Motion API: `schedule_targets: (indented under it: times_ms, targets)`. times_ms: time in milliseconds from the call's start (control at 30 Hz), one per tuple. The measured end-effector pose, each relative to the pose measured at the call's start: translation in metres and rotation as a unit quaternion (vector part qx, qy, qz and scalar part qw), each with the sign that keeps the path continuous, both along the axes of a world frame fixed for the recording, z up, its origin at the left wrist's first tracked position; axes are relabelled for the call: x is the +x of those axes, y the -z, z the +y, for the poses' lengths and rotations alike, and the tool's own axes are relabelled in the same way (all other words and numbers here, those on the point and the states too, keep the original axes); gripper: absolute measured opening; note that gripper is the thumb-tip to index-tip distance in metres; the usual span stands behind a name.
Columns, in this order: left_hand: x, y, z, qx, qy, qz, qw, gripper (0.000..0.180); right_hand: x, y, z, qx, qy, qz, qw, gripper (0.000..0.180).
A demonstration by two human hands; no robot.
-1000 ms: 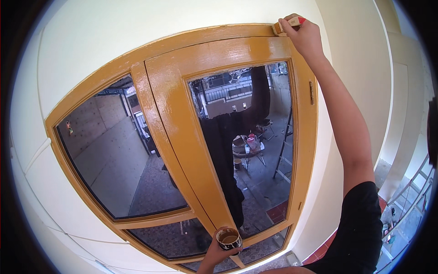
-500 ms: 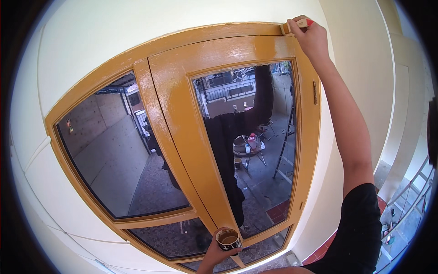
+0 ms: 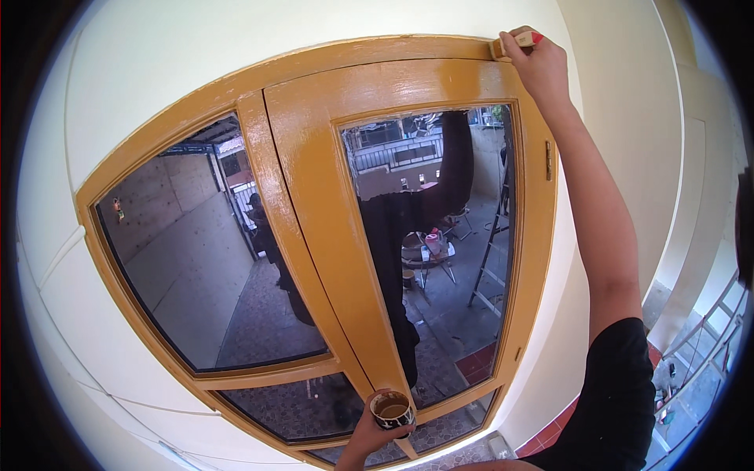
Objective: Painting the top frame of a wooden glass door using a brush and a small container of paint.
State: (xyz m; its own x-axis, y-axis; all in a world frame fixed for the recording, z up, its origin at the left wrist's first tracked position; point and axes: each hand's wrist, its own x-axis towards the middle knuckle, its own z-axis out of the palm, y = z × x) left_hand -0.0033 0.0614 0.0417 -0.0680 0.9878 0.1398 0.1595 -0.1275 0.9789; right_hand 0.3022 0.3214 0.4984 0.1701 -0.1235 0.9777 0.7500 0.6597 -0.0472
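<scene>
- Cream-painted wall sat behind everything, with a mustard-yellow wooden window frame set into it; the glass panes were mirror-like and showed a patio, a ladder and a dark figure.
- Right hand was stretched up to the frame's top right corner, fingers wrapped tight round a small brush with a red-tipped handle; the bristle end was pressed against the top rail.
- Left hand was low near the bottom rail, closed round a small dark round cup of brownish-yellow paint.
- To do that corner well I'd reckon: light load on the brush, long strokes along the grain, keep the bristles off the wall; cup held level so nothing slops.
- Hard to make out: the bristles were mostly behind the fingers; couldn't tell how wet the coat was up there; the fisheye bent every rail; the left forearm was cut off at the bottom edge.
</scene>
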Motion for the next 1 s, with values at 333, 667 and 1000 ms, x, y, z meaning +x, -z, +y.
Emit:
schedule_targets:
  times_ms: [333,667,1000]
  targets:
    - [0.002,-0.021,0.003,-0.028,-0.001,0.025,0.999,0.081,-0.051,-0.005,-0.026,0.05,-0.033,-0.025,0.998,0.047]
    - [0.004,-0.061,0.01,-0.012,-0.029,-0.007,0.999,0.067,-0.04,-0.008,-0.032,-0.052,-0.249,0.036,0.967,0.041]
    - [-0.008,-0.055,0.011,0.01,-0.036,-0.015,0.999,0.071,0.0,-0.01,0.007,-0.075,-0.111,0.032,0.991,0.03]
